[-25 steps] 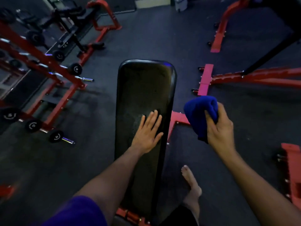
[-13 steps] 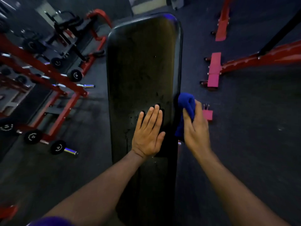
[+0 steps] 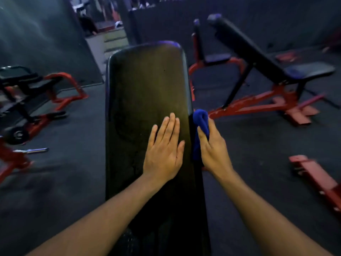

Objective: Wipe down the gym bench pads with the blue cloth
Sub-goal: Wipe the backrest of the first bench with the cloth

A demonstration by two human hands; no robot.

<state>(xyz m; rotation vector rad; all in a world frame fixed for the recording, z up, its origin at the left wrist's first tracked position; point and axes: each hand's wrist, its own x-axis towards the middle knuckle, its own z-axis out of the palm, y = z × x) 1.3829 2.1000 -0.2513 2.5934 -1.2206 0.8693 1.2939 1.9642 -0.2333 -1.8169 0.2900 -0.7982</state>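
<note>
Long black bench pad right down the middle of the frame, from the bottom edge up to about a fifth from the top. Left hand flat on it, a bit right of centre, fingers straight and together, palm down, nothing held. Right hand just off the pad's right edge, fingers curled around a bunched-up blue cloth, with the cloth squeezed between hand and the side of the pad, part poking out above the fingers, part hanging below. Both forearms bare, coming in from the bottom corners. Upper right of the frame: an incline bench on a red frame, black padding. Left side: more red-framed gear, pretty blurry, plus a chrome bar end low on the dark rubber floor. Another red frame piece at the right edge.
</note>
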